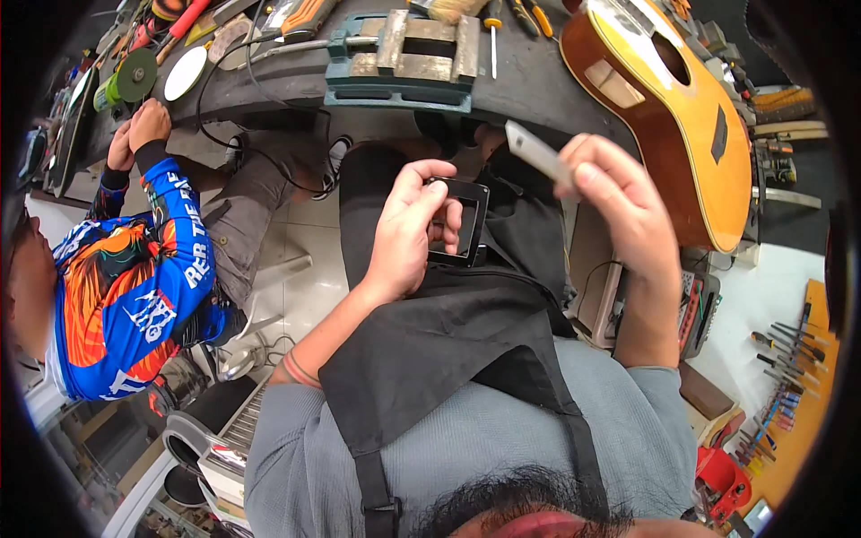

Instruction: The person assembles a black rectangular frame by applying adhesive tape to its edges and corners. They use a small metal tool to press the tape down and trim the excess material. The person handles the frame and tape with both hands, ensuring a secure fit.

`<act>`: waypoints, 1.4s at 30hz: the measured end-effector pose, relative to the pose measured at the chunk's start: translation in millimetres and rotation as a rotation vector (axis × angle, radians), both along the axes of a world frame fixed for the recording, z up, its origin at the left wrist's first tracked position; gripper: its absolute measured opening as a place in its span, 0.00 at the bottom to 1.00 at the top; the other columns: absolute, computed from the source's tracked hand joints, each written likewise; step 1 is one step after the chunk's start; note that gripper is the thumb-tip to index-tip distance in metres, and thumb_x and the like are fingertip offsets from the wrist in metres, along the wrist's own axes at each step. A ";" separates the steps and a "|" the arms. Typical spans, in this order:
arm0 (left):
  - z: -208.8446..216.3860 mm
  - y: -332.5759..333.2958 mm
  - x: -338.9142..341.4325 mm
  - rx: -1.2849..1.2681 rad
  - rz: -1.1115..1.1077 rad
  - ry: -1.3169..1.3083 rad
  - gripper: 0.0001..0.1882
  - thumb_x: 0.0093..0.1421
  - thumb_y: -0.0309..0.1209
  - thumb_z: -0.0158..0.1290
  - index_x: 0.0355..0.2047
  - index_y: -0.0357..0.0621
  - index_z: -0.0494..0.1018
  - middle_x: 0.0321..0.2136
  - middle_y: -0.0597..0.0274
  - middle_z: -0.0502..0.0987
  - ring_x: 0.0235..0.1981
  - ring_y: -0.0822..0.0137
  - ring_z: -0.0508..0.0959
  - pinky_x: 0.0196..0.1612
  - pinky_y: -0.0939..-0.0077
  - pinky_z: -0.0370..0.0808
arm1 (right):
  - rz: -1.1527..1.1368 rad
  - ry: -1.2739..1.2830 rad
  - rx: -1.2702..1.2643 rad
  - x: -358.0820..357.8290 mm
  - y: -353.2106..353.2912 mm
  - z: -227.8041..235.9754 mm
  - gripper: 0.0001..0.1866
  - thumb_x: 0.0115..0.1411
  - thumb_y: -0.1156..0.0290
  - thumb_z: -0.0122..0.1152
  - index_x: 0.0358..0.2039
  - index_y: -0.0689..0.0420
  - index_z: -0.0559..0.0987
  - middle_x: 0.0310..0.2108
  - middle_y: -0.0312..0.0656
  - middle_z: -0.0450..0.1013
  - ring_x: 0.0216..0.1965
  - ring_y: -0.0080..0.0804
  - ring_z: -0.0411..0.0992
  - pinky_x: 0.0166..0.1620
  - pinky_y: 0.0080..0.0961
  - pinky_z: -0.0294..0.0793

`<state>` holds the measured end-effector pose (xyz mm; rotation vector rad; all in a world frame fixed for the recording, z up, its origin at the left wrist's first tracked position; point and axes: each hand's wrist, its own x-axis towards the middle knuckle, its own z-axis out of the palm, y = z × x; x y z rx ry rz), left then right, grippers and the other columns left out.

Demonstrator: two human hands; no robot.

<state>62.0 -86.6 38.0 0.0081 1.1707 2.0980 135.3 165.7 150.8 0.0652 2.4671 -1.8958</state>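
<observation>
dark-grey workbench [527, 90], tiled floor [314, 224], left hand [408, 229] grasping frame [482, 218], right hand [628, 202] pinching strip [533, 152]

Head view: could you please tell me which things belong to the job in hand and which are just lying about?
Apparently in the job:
black rectangular frame, in the left hand
blurred pale flat strip, in the right hand

Apparently lying about:
machine vise
acoustic guitar
white oval disc
yellow-handled screwdriver
</observation>
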 end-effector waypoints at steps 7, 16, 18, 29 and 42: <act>-8.4 37.6 28.9 0.015 -0.179 0.056 0.06 0.76 0.28 0.53 0.50 0.43 0.71 0.32 0.61 0.79 0.25 0.73 0.76 0.28 0.77 0.77 | -0.257 -0.146 -0.678 52.4 -25.9 -83.1 0.11 0.78 0.63 0.56 0.45 0.57 0.80 0.46 0.33 0.71 0.45 0.20 0.67 0.51 0.23 0.69; -14.1 67.7 25.3 -0.019 -0.309 0.248 0.17 0.80 0.37 0.44 0.55 0.35 0.72 0.40 0.50 0.83 0.31 0.63 0.83 0.39 0.65 0.84 | -0.163 -0.227 -0.586 72.5 7.9 -102.0 0.11 0.76 0.64 0.60 0.38 0.58 0.79 0.40 0.30 0.71 0.39 0.17 0.67 0.46 0.20 0.68; -8.5 68.9 17.2 -0.009 -0.384 0.171 0.31 0.82 0.50 0.33 0.56 0.32 0.73 0.42 0.45 0.85 0.36 0.55 0.86 0.48 0.58 0.84 | -0.175 -0.212 -0.549 73.9 11.8 -102.7 0.11 0.75 0.65 0.61 0.37 0.60 0.79 0.37 0.29 0.70 0.37 0.17 0.67 0.45 0.20 0.68; 25.5 77.7 -53.4 -0.358 -0.746 1.063 0.11 0.70 0.36 0.60 0.38 0.40 0.79 0.38 0.62 0.77 0.45 0.62 0.75 0.53 0.66 0.72 | -0.072 -0.160 -0.142 46.2 32.2 -87.9 0.10 0.68 0.70 0.63 0.32 0.63 0.77 0.33 0.37 0.69 0.36 0.25 0.69 0.41 0.26 0.69; -19.0 38.0 -78.3 0.075 -0.685 0.116 0.14 0.74 0.39 0.60 0.37 0.42 0.75 0.31 0.63 0.74 0.33 0.68 0.73 0.43 0.72 0.70 | -0.032 -0.288 -0.378 28.5 39.1 -124.0 0.12 0.81 0.67 0.50 0.42 0.62 0.77 0.33 0.34 0.70 0.34 0.23 0.71 0.42 0.24 0.73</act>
